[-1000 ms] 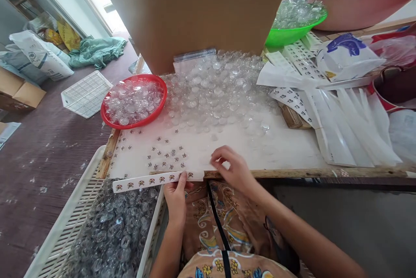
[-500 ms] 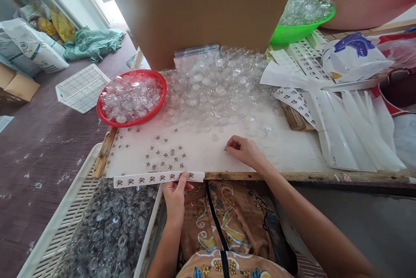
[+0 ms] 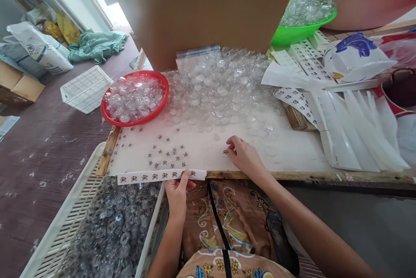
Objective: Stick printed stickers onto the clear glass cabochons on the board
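My left hand (image 3: 178,186) pinches a white strip of stickers (image 3: 149,177) printed with a row of small animal faces, held along the table's front edge. Over the white tabletop, my right hand (image 3: 242,150) has thumb and forefinger closed on a small sticker (image 3: 225,152) with a dark printed face. Left of it, several clear discs bearing the same printed face (image 3: 160,151) lie scattered on the table. A heap of clear round discs (image 3: 211,89) spreads across the back of the tabletop.
A red basin (image 3: 164,104) full of clear discs stands at the left corner. Below it sits a white crate (image 3: 76,208) of clear pieces. A cardboard box (image 3: 201,9) rises behind the heap. Sticker sheets (image 3: 341,135) and a green bowl (image 3: 295,33) occupy the right side.
The whole view has shifted slightly. Both hands keep their holds; the sticker at my right fingertips shows more plainly now.
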`<state>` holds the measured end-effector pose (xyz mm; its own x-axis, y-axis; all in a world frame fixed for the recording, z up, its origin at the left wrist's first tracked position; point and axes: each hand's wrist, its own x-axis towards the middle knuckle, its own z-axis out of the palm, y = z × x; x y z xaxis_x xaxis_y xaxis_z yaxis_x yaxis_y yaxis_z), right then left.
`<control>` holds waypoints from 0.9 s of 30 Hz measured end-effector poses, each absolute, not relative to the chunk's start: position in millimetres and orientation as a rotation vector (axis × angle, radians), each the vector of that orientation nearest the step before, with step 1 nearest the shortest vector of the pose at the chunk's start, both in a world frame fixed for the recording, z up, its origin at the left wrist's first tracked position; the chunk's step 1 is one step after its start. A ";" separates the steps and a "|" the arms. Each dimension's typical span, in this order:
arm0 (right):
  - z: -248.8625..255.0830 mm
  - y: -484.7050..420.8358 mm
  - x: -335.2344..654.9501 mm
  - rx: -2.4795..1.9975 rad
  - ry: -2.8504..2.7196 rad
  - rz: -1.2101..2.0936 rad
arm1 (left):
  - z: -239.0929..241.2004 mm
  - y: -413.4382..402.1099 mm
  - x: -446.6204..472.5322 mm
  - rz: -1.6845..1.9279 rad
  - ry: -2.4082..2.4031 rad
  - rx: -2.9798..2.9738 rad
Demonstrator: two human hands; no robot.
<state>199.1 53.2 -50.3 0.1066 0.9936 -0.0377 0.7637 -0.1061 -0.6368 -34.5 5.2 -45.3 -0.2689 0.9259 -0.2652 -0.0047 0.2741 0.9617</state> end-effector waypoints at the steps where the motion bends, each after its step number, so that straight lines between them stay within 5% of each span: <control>1: -46.7 50.6 194.8 -1.897 -1.720 0.614 | -44.5 5.0 -34.1 1.172 1.551 0.890; 8: -26.9 30.3 138.2 -1.262 -1.858 0.971 | -40.7 2.8 -30.5 1.103 1.586 1.081; 17: -31.6 30.1 133.5 -1.134 -1.880 0.791 | -45.9 5.1 -33.3 1.117 1.601 0.919; 22: -32.8 62.3 159.9 -1.392 -1.441 1.047 | -48.8 6.6 -35.9 1.110 1.574 0.939; 27: -43.7 73.3 167.4 -1.584 -1.608 1.134 | -43.7 7.8 -35.1 1.095 1.548 0.871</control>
